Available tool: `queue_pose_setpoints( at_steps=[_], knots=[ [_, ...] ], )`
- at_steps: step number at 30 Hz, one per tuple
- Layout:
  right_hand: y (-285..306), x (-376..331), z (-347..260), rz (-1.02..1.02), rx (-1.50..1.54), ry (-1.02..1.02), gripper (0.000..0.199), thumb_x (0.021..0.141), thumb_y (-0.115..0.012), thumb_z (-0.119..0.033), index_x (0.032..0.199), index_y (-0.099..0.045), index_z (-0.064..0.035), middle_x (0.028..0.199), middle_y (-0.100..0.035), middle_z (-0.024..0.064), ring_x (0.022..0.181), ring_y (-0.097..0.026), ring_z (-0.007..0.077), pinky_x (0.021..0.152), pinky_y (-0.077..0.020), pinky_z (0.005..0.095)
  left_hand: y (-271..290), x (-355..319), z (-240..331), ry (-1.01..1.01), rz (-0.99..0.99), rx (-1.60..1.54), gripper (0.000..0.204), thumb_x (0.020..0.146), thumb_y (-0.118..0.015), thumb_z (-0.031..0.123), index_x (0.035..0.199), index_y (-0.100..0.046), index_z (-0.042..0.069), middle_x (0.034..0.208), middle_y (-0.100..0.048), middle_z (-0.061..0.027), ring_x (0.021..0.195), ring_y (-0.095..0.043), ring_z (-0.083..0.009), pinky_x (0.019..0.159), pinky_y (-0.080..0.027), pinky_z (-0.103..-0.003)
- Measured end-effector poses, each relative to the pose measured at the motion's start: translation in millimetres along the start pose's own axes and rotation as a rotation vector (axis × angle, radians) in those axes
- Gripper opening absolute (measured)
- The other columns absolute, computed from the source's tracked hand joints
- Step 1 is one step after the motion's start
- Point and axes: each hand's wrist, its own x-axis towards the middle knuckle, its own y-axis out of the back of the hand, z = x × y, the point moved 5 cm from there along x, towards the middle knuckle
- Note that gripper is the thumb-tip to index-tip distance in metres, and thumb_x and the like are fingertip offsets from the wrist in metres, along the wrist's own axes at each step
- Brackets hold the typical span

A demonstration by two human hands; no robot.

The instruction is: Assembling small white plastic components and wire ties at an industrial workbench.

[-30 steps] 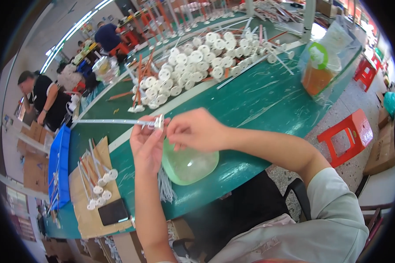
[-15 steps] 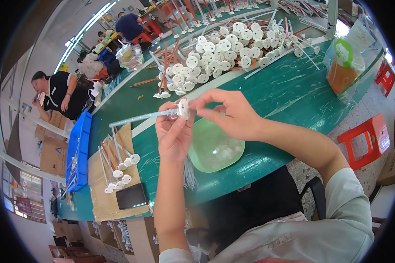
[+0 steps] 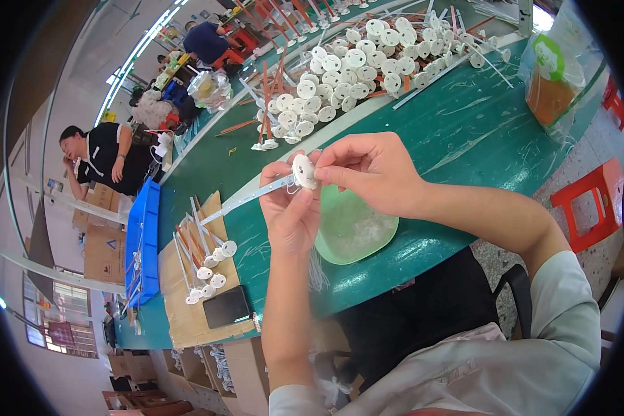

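Note:
Above the green table, my left hand [image 3: 288, 218] is closed around a round white disc [image 3: 303, 171] at the end of a narrow strip dotted with small lights [image 3: 246, 200]. The strip points out to the left, and thin wires show beside the disc. My right hand [image 3: 381, 173] is pinched at the disc's right edge; anything between its fingertips is too small or hidden to tell. Just below both hands stands a light green plastic bowl [image 3: 371, 251] with small clear pieces in it. A bundle of thin white wires [image 3: 317, 272] hangs beneath my left hand.
Many similar white discs on strips [image 3: 357, 73] lie heaped at the back. Several more rest on a cardboard sheet [image 3: 175, 326] at left, near a black phone [image 3: 227, 307]. A blue bin [image 3: 144, 239], a plastic bag [image 3: 551, 87], a red stool [image 3: 589, 204] and a person [image 3: 104, 159] stand around.
The whole view has shifted, so things appear slightly farther right. The disc has turned its face more toward me, and my right fingertips have closed in against its edge.

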Motion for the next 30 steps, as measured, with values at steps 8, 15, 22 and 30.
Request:
queue_pose_setpoints(
  at_steps=[8, 15, 22, 30],
  knots=[
    [0.3, -4.4, 4.3, 0.003, -0.058, -0.023, 0.011, 0.089, -0.072, -0.003, 0.099, -0.073, 0.0032, 0.099, -0.072, 0.0081, 0.088, -0.066, 0.0104, 0.075, -0.0547, 0.0255, -6.2, -0.7, -3.8, -0.020, -0.048, 0.024, 0.041, 0.085, -0.069, -0.005, 0.121, -0.051, 0.005, 0.135, -0.057, -0.0140, 0.128, -0.055, -0.0274, 0.108, -0.049, -0.040],
    [-2.1, -4.2, -16.0, -0.079, -0.375, 0.314, 0.009, 0.086, -0.073, -0.004, 0.094, -0.076, -0.0029, 0.094, -0.074, 0.0069, 0.084, -0.068, 0.0104, 0.070, -0.0539, 0.0249, 0.7, 0.9, 1.3, 0.008, -0.048, -0.024, 0.041, 0.086, -0.070, -0.002, 0.122, -0.052, 0.005, 0.135, -0.056, -0.0181, 0.124, -0.058, -0.0304, 0.098, -0.057, -0.038],
    [-4.8, -4.6, -20.4, -0.121, -0.352, 0.156, 0.011, 0.086, -0.072, -0.004, 0.097, -0.074, -0.0011, 0.092, -0.074, 0.0094, 0.081, -0.071, 0.0150, 0.070, -0.0581, 0.0280, -4.6, 0.5, 4.7, 0.011, -0.129, -0.004, 0.042, 0.084, -0.073, 0.001, 0.121, -0.053, 0.004, 0.132, -0.059, -0.0190, 0.115, -0.064, -0.0279, 0.095, -0.059, -0.035],
    [-4.0, -10.0, -14.3, 0.020, -0.514, 0.423, 0.011, 0.091, -0.066, -0.002, 0.101, -0.068, 0.0017, 0.095, -0.072, 0.0107, 0.081, -0.073, 0.0192, 0.065, -0.0605, 0.0283, 4.9, -5.4, -8.1, -0.058, 0.054, 0.102, 0.043, 0.084, -0.073, -0.003, 0.120, -0.053, 0.006, 0.130, -0.061, -0.0198, 0.125, -0.058, -0.0370, 0.102, -0.053, -0.048]
  ],
)
